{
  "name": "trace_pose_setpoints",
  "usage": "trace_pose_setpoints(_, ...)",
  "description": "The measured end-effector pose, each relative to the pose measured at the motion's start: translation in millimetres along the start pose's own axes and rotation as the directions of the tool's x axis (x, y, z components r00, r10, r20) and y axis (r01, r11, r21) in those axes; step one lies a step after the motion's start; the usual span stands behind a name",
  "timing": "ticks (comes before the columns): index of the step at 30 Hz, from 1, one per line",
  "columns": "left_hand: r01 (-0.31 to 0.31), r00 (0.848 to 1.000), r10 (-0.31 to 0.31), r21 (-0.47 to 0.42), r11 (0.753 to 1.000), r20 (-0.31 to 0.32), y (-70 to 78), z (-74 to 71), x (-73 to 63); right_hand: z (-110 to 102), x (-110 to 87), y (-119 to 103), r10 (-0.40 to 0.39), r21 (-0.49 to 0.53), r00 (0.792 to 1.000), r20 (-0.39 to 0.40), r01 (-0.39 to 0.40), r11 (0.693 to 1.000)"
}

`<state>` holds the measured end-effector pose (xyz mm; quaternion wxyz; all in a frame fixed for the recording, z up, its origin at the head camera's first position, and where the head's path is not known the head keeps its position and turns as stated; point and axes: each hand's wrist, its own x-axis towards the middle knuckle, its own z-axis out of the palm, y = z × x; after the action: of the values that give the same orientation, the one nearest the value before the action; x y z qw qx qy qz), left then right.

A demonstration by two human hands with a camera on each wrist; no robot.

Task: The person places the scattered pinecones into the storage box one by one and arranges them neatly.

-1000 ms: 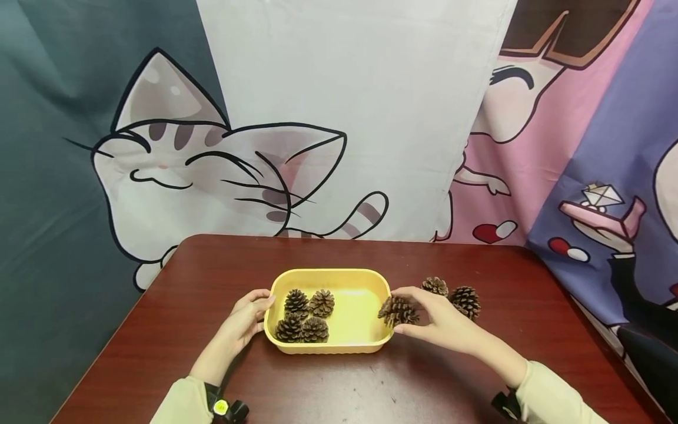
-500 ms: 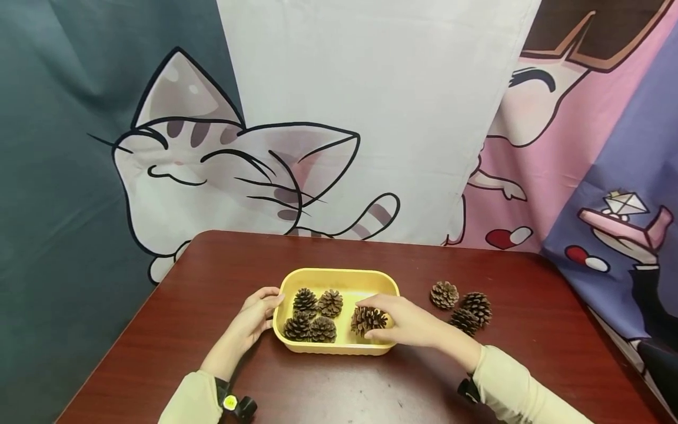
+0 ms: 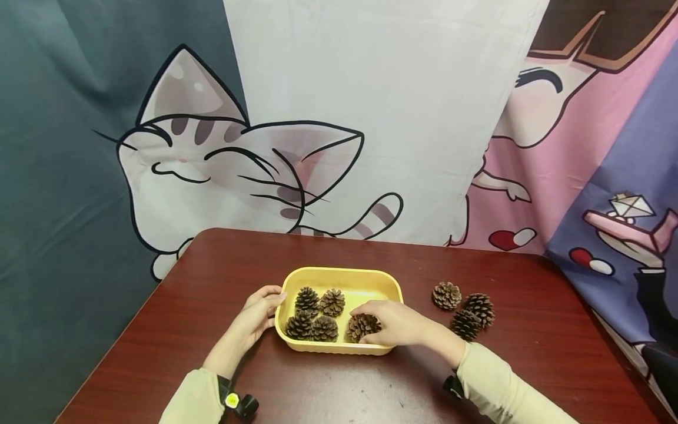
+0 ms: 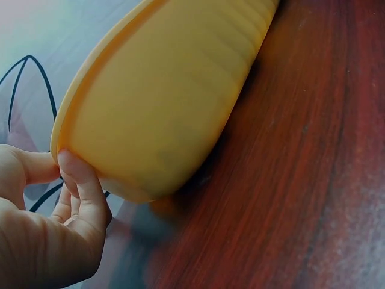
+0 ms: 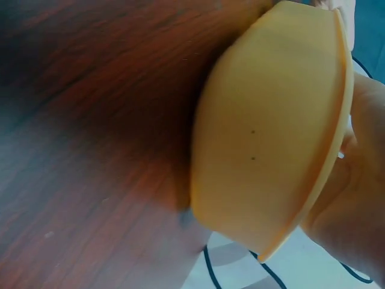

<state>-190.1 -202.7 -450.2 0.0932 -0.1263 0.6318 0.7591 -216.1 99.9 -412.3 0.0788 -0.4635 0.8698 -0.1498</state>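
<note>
A yellow plastic basin with rounded corners stands on the table. My left hand pinches its left rim between thumb and fingers; the left wrist view shows this hand at the rim too. Inside the basin, my right hand grips a brown pine cone, low on the right side, partly covered by the fingers. Several other pine cones sit grouped in the basin's left half. In the right wrist view the basin wall hides the fingers and the cone.
To the right of the basin, three pine cones lie on the reddish-brown table: one apart, and two touching each other. Behind the table hangs a cloth printed with cartoon figures.
My right hand has carried the pine cone leftward over the basin's right rim and lowered it inside. The left hand keeps its hold on the rim. The head view has shifted slightly.
</note>
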Motion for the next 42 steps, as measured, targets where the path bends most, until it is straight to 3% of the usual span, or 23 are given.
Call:
trace_pose_setpoints(13, 0.004, 1.0, -0.004, -0.005, 1.0, 0.001, 1.0, 2.8, -0.7, -2.3, 16.7, -10.8, 0.065, 0.055, 0.99, 0.123, -0.072, 0.996)
trace_pose_setpoints(30, 0.002, 1.0, -0.002, -0.027, 1.0, 0.013, 1.6, 0.1, -0.1, -5.5, 9.0, -0.4, 0.042, 0.204, 0.993, 0.11, -0.064, 0.977)
trace_pose_setpoints(42, 0.0, 1.0, 0.0, -0.015, 1.0, 0.002, -0.8, -0.9, -0.1, -3.9, 6.4, 4.0, 0.053, 0.235, 0.993, 0.103, -0.076, 0.969)
